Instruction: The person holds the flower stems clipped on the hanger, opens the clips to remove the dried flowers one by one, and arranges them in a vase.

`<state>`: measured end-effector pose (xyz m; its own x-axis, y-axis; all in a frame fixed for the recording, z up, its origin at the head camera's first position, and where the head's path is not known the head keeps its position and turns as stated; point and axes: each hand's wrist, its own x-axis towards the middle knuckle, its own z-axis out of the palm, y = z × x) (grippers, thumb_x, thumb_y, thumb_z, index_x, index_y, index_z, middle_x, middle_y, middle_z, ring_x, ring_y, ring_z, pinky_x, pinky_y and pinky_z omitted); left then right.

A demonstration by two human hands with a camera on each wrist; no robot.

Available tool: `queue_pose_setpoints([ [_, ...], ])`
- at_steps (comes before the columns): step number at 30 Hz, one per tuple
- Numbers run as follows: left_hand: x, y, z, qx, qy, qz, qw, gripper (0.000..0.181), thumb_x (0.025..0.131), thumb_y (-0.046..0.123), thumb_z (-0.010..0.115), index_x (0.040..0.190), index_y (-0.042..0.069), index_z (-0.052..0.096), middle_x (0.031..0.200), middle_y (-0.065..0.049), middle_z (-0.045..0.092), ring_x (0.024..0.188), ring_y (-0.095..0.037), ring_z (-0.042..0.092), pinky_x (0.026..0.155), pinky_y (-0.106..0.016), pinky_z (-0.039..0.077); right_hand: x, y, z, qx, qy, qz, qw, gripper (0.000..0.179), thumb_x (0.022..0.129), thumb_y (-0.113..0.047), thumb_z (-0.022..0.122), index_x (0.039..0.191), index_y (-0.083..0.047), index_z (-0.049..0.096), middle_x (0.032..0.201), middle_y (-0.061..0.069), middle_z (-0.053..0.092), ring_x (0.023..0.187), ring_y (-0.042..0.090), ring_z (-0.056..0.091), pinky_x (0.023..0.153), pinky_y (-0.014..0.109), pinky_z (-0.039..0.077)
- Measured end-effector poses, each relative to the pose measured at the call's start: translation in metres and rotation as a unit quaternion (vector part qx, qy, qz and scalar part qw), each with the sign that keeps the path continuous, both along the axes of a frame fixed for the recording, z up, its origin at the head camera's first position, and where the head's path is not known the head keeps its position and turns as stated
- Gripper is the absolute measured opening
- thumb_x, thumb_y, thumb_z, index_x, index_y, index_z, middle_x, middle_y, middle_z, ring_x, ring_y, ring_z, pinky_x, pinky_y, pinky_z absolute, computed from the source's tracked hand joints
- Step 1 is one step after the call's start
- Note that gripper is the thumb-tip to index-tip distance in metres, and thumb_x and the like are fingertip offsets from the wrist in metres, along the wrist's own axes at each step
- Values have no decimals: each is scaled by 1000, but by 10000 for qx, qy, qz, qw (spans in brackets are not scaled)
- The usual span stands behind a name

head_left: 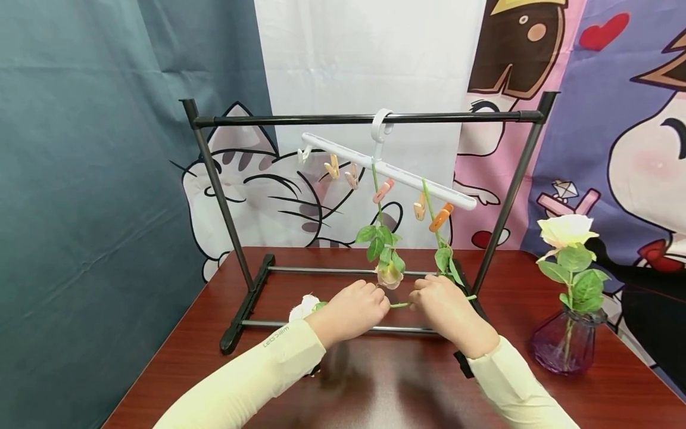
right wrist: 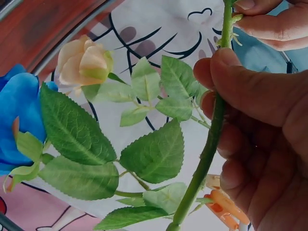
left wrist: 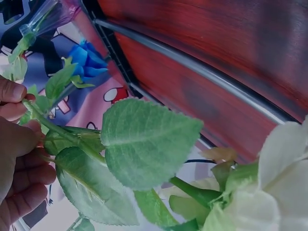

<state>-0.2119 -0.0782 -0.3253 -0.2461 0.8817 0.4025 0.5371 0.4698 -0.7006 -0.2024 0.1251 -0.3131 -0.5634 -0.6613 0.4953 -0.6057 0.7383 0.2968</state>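
A white rose (head_left: 303, 307) lies sideways between both hands, its bloom to the left and its green stem (right wrist: 204, 163) running right. My left hand (head_left: 351, 310) pinches the stem below the leaves (left wrist: 149, 144). Farther along, my right hand (head_left: 447, 310) grips the stem between thumb and fingers, close beside the left. Just above the hands a peach rose (head_left: 389, 276) hangs head down from a pink clothespin (head_left: 383, 190). A blue rose (right wrist: 21, 115) shows in the right wrist view; in the head view its bloom is hidden behind my right hand, below an orange clothespin (head_left: 441, 217).
A white hanger (head_left: 418, 177) with several clothespins hangs slanted from the black rack bar (head_left: 300, 120). The rack stands on a reddish-brown table (head_left: 187, 351). At right, a purple glass vase (head_left: 563, 345) holds a pale yellow rose (head_left: 568, 231).
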Motion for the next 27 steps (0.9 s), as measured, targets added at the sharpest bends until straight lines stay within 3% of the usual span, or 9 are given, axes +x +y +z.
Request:
queue_pose_setpoints([
  [5,4,0,3,-36,-87,72,9999,7,84,16,59,81,20,64,74,5,56,67,-12,54,59,-24,39,0,3,-1,-115,16,141,9998,15,62,-10,80,60,-16,66,59,-6,47,59,15,48,57,28,40],
  [11,6,-7,13,100,-190,98,9997,5,85,16,61,81,18,60,74,5,55,67,-12,53,60,-23,40,-2,10,-2,-333,154,336,9988,20,60,-7,79,57,-17,62,58,-6,47,58,15,48,59,29,42],
  [18,0,-22,30,917,-404,-275,9946,10,81,6,63,75,12,57,67,2,51,59,-14,50,54,-25,38,-2,21,1,-509,47,353,9981,20,61,0,80,61,-16,66,61,-6,51,62,14,51,60,29,45],
  [23,-2,-37,41,1484,-720,-195,9861,12,80,8,67,74,10,57,67,0,53,59,-17,52,54,-27,41,-1,34,4,-668,75,400,9969,22,61,3,81,65,-14,67,64,-5,54,63,13,52,60,30,46],
  [27,-5,-52,46,2098,-1024,-19,9724,13,84,14,67,76,9,59,68,-1,57,61,-18,56,56,-30,46,-1,48,3,-971,171,528,9937,23,58,4,81,72,-10,70,69,-3,59,65,13,52,59,30,47],
])
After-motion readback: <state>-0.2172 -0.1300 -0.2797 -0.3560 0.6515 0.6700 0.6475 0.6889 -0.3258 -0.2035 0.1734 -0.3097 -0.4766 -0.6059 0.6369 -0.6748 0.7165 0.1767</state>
